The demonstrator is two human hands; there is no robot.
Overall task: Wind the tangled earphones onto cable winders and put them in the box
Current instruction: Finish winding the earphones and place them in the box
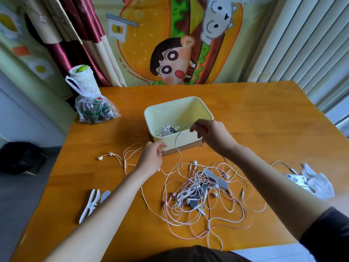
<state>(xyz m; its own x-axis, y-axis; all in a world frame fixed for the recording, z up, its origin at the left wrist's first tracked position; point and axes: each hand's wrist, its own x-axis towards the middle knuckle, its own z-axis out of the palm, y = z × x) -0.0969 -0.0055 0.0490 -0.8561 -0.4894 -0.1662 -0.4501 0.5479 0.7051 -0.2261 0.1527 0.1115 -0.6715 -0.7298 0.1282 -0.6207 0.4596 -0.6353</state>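
A pale yellow box point(166, 114) stands mid-table on a brown lid, with wound earphones point(168, 129) inside. My right hand point(211, 134) hovers at the box's near right rim and pinches a thin cable that drops in front of the box to the tangled pile of white and pink earphones point(200, 193). A grey winder point(217, 179) and a white one lie in that pile. My left hand point(152, 157) is at the box's near left corner, fingers curled near the cable; its grip is unclear. A loose earphone point(113, 156) lies left. Two spare winders point(90, 204) lie near left.
A plastic bag of packets point(94, 110) and a paper cup point(85, 78) sit at the table's far left corner. A small white device with a cable and a white glove point(317, 183) lie at the right edge. A black bag point(18, 157) is on the floor at left.
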